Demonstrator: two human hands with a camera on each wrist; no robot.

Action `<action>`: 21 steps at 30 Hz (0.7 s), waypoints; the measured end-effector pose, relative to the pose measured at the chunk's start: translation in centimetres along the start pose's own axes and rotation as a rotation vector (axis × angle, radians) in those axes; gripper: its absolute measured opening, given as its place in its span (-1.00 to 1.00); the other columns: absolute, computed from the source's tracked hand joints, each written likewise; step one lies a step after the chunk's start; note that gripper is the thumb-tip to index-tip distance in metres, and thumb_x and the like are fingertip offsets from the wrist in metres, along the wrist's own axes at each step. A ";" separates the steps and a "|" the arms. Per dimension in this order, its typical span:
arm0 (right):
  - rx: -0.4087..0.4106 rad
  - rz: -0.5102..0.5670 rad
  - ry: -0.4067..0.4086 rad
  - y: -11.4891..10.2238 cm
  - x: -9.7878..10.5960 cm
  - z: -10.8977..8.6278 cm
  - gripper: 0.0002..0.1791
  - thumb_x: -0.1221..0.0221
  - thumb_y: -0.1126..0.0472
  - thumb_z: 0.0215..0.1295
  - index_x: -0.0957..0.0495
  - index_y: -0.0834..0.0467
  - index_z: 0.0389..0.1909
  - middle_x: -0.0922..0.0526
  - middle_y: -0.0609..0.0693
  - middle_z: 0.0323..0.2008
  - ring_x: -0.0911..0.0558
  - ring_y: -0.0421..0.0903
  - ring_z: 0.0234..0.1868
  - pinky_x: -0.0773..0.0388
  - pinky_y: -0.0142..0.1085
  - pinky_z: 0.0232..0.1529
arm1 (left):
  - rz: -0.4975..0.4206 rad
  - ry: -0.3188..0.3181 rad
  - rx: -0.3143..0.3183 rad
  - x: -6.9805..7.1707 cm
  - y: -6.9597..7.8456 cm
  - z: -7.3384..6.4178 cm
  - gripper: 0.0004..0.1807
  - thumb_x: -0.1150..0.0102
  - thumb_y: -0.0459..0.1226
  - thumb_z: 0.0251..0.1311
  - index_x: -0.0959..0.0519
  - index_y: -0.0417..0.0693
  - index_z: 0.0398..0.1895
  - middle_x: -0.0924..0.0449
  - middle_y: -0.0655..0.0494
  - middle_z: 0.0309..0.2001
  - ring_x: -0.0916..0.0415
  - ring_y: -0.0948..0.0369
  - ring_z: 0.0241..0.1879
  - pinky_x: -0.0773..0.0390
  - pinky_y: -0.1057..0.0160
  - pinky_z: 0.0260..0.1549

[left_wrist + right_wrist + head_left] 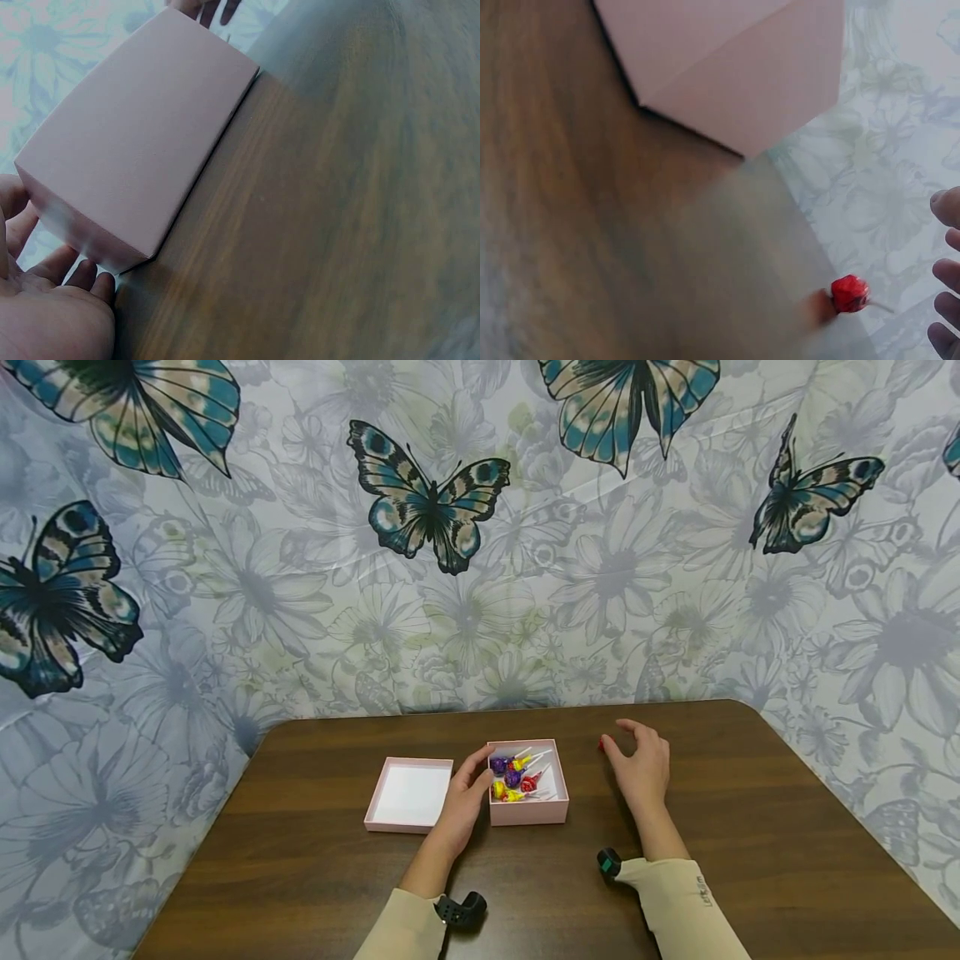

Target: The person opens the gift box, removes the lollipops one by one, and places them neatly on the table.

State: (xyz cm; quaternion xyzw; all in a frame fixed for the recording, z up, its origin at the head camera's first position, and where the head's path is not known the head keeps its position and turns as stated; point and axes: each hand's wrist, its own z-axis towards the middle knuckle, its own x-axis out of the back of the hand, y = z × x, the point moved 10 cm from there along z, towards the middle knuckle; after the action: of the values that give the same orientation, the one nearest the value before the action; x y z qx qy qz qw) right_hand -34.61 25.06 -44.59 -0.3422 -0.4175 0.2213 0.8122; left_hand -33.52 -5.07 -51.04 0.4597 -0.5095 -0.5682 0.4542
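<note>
A pink box (528,812) stands on the table with several lollipops (513,775) in purple, yellow and red wrappers inside. My left hand (467,797) is at the box's left side, its fingers extended along that wall and its fingertips at the rim. In the left wrist view, those fingers (56,262) rest against the side of the box (142,127). To the right of the box, my right hand (641,768) hovers with spread, relaxed fingers. A red lollipop (850,294) lies on the table close to them, apart from the fingertips (946,274).
A pink lid (410,793), white inside, lies left of the box, partly behind my left hand. The brown wooden table (300,877) ends at a rounded back edge. Behind it hangs a cloth (600,635) printed with butterflies and flowers.
</note>
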 end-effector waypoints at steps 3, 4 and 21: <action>0.031 0.018 0.015 -0.7 0.3 0.1 -0.60 -0.35 0.12 0.24 -0.61 0.15 0.07 -0.61 0.21 0.11 -0.43 0.21 0.11 -0.40 0.07 0.10 | 0.001 -0.001 0.004 0.0 0.0 0.0 -0.51 0.10 -0.27 0.52 -0.31 0.10 0.47 -0.11 0.04 0.57 0.02 -0.02 0.58 -0.02 -0.12 0.54; 0.041 0.030 0.017 -0.8 0.3 0.1 -0.61 -0.36 0.13 0.24 -0.61 0.15 0.07 -0.61 0.20 0.11 -0.43 0.20 0.11 -0.40 0.06 0.10 | 0.001 -0.002 0.004 0.0 0.0 0.0 -0.51 0.11 -0.28 0.52 -0.31 0.10 0.47 -0.11 0.04 0.57 0.02 -0.02 0.58 -0.02 -0.12 0.54; 0.222 0.202 -0.055 -4.9 0.0 -0.1 -0.67 -0.37 0.27 0.21 -0.65 0.13 0.00 -0.69 0.12 -0.04 -0.57 0.02 -0.09 -0.52 -0.25 -0.09 | -0.002 -0.003 0.000 0.0 -0.1 0.1 -0.51 0.10 -0.27 0.52 -0.31 0.10 0.46 -0.12 0.04 0.57 0.01 -0.03 0.58 -0.02 -0.12 0.54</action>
State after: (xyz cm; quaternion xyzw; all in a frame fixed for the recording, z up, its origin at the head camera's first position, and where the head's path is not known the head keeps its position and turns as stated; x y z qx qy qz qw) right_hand -34.21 21.73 -40.98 -0.2846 -0.3759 0.3558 0.8069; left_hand -33.61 -5.06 -51.15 0.4596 -0.5096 -0.5693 0.4527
